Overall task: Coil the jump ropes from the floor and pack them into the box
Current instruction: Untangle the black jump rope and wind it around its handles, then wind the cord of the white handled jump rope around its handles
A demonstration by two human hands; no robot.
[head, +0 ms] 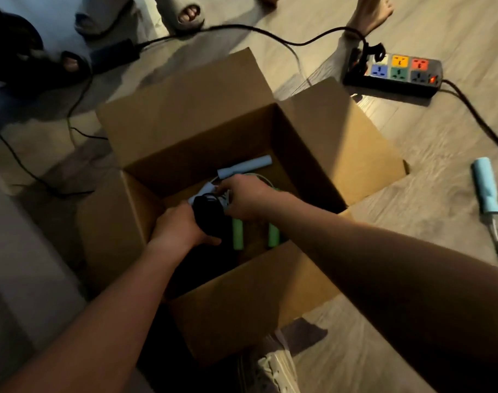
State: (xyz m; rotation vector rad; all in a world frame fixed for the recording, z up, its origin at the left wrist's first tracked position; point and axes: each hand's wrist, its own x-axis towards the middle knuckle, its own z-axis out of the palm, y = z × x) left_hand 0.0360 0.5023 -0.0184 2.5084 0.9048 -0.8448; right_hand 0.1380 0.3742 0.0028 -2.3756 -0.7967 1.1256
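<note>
An open cardboard box [299, 171] stands on the floor. Both my hands reach down into it. My left hand [177, 231] grips a black coiled jump rope bundle [206, 215]. My right hand [246, 197] holds the same bundle from the right, fingers curled at its top. Inside the box lie a pale blue handle [246, 165] and two green handles [238, 234]. Another pale blue jump rope handle [486, 188] lies on the floor to the right, its cord trailing toward me.
A multi-coloured power strip [398, 73] and black cables [242, 28] lie beyond the box. Other people's feet in slippers [185, 15] are at the top. A shoe [273, 367] sits near the box's front corner.
</note>
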